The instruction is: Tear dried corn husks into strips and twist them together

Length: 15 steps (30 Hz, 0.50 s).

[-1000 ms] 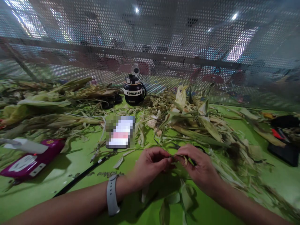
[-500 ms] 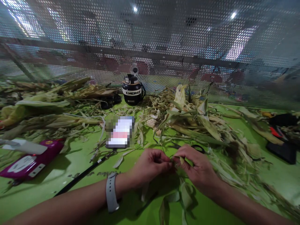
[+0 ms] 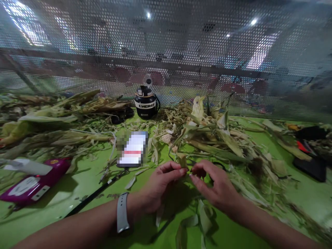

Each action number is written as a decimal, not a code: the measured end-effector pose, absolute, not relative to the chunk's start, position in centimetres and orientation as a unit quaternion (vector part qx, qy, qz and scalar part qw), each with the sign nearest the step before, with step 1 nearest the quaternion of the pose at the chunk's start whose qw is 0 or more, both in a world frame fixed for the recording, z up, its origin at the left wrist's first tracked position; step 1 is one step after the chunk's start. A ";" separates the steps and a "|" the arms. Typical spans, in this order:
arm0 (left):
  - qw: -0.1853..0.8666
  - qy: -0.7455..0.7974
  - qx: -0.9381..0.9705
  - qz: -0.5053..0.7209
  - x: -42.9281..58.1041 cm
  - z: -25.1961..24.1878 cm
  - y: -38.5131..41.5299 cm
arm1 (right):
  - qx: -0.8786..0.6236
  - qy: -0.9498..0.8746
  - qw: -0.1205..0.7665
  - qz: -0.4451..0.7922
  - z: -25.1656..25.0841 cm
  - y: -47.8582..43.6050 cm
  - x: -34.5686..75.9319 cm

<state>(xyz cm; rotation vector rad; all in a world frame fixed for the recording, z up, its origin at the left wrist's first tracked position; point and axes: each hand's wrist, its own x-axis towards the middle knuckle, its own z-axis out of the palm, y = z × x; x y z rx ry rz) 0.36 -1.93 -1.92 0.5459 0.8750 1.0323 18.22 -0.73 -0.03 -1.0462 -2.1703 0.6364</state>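
The hands have come apart a little since before. A pink case point(image 3: 31, 180) lies far left on the green surface point(image 3: 77, 186). The left hand point(image 3: 160, 186) pinches a small husk piece point(image 3: 182, 159) in its fingers. The right hand point(image 3: 215, 186) is just beside it, fingers narrow, holding nothing I can see. A husk pile point(image 3: 218, 138) lies behind.

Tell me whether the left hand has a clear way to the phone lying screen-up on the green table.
Probably yes. The left hand pinches a husk strip, but only bare green table and thin husk scraps lie between it and the phone.
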 end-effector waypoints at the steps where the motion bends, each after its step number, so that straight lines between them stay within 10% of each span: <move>1: 0.748 0.396 0.245 0.473 0.4 -2.0 -1.9 | -0.392 -0.834 0.309 0.233 -0.2 -0.8 18.2; 15: 0.729 0.396 0.293 0.475 0.7 -1.3 -2.4 | -0.360 -0.823 0.295 0.326 -0.1 -0.8 18.1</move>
